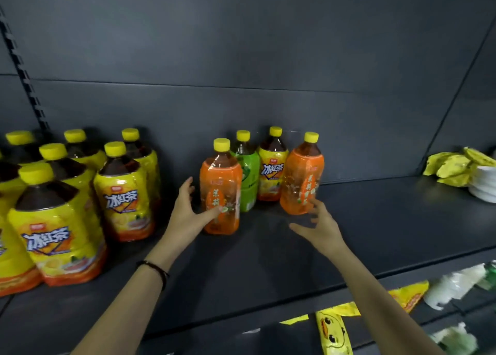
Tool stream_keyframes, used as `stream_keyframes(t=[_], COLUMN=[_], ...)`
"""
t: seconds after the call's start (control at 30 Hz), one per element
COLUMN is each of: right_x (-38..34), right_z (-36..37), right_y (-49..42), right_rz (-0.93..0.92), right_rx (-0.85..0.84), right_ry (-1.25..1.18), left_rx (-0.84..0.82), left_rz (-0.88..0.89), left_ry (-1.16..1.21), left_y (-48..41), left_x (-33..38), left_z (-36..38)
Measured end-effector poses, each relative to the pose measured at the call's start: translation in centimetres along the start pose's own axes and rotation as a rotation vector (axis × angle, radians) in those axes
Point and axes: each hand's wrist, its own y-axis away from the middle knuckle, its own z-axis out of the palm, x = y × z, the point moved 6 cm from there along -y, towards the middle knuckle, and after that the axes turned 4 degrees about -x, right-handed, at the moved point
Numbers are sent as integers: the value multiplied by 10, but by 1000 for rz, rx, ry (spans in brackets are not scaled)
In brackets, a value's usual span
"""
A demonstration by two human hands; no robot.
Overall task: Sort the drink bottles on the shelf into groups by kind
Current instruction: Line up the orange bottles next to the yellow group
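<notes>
Several yellow-label tea bottles (126,190) stand grouped at the shelf's left. In the middle stand an orange-label bottle (220,185), a green-label bottle (248,177), a lone yellow-label bottle (272,172) and a second orange-label bottle (302,177). My left hand (188,212) is spread open at the left side of the nearer orange bottle, thumb touching its label. My right hand (320,225) is open, fingers reaching the lower part of the second orange bottle.
The dark shelf board (375,233) runs to the right, where yellow packets (453,166) and white plates (485,185) lie at the far end. A lower shelf holds snack packets (332,333) and white wrapped goods (451,287). A dark back panel rises behind.
</notes>
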Motion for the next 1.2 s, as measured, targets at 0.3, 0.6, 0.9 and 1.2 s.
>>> stream_keyframes(t=[0.3, 0.6, 0.9, 1.2], right_x=[4, 1, -30, -84], right_z=[-32, -9, 31, 96], right_y=[-82, -87, -29, 43], right_rz=[-83, -97, -135, -192], right_rx=[-74, -168, -346, -329], right_ry=[-287, -295, -466, -480], left_rx=[63, 193, 224, 298], left_rz=[-96, -155, -153, -93], left_ry=[134, -86, 46, -15], left_y=[-11, -3, 19, 99], left_x=[-14, -19, -21, -15], left_z=[27, 33, 33, -27])
